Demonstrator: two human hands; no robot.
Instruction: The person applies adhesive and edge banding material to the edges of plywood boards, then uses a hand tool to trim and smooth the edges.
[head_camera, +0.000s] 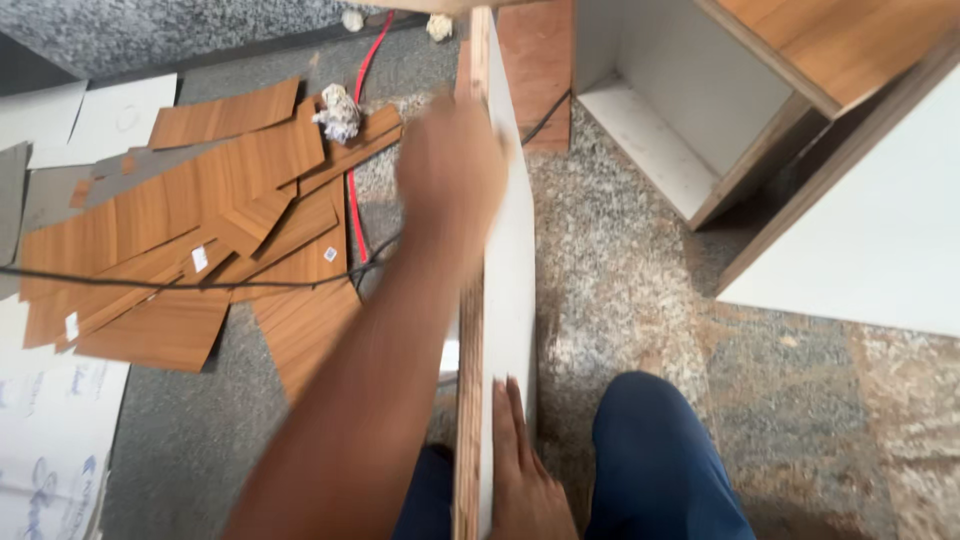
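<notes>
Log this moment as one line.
left hand: on board edge, blurred | right hand: flat on board's white face | floor: veneer scraps

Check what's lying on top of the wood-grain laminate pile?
On the laminate sheets: a black cable across the pile, a red cable along its right edge, and a crumpled paper ball. The left hand and forearm cover the right end.

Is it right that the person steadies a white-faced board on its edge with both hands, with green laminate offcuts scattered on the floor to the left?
Not quite: the head view shows the laminate offcuts are wood-grain brown, not green. The rest holds: the left hand and right hand steady the white-faced board on its edge.
</notes>
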